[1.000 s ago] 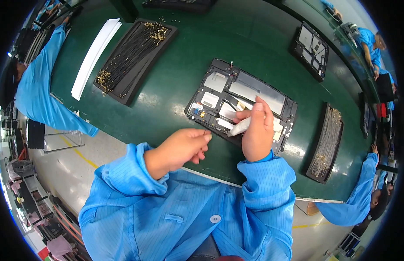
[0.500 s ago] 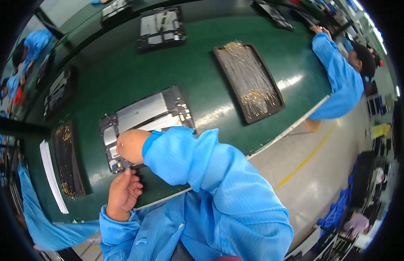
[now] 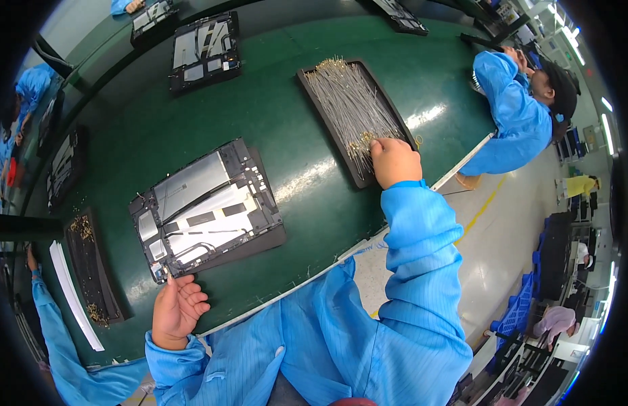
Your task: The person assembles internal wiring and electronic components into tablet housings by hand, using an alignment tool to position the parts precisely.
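An opened tablet (image 3: 199, 203) lies in front of me, its silver battery plates, black frame and small circuit parts showing. At its near left corner my left hand (image 3: 178, 311) rests palm up. One fingertip touches the corner, and the other fingers curl loosely apart. To the right, my right hand (image 3: 396, 162) reaches over the near end of a black tray (image 3: 329, 134). Its thumb and forefinger are pinched at the gold-coloured ends of the thin grey cables (image 3: 348, 101) heaped there. How many cables they grip is hidden.
More opened tablets (image 3: 204, 51) stand along the far side of the green table (image 3: 287, 128). At left are a dark tray (image 3: 94, 264) with gold-ended cables and a white strip (image 3: 76, 298). A co-worker in blue (image 3: 513, 115) works at the right edge.
My right hand has left the tablet and moved right to the cable tray, uncovering the tablet's near half. My left hand stays at the tablet's corner. The view has shifted slightly.
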The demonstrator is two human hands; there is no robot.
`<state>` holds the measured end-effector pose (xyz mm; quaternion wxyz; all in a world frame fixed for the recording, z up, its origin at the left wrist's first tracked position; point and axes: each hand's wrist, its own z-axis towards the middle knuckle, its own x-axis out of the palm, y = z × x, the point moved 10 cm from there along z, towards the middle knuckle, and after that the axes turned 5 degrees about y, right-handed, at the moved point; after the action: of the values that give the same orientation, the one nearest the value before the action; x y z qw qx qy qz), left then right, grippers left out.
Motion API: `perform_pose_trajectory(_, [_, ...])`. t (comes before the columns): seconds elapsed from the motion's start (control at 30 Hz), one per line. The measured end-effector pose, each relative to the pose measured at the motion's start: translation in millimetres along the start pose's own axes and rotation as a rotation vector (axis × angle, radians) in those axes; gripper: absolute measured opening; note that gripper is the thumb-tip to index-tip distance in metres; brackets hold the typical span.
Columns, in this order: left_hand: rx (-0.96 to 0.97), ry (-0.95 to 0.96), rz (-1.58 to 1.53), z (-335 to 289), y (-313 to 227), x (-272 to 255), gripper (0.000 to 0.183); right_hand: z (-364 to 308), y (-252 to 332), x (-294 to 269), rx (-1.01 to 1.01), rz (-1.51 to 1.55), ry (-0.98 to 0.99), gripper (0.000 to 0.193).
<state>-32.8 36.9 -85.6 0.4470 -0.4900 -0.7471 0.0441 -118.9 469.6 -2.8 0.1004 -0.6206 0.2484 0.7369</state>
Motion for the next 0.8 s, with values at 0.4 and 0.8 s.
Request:
perform_pose_trajectory(0.4, [0.1, -0.076, 0.77, -9, -6, 36, 0.03, -63, -41, -57, 0.29, 0.907, -0.169, 0.022])
perform_pose_trajectory(0.8, [0.521, 0.281, 1.421, 2, -12, 151, 0.025, -160, 164, 3, -0.494, 1.113, 0.887, 0.024])
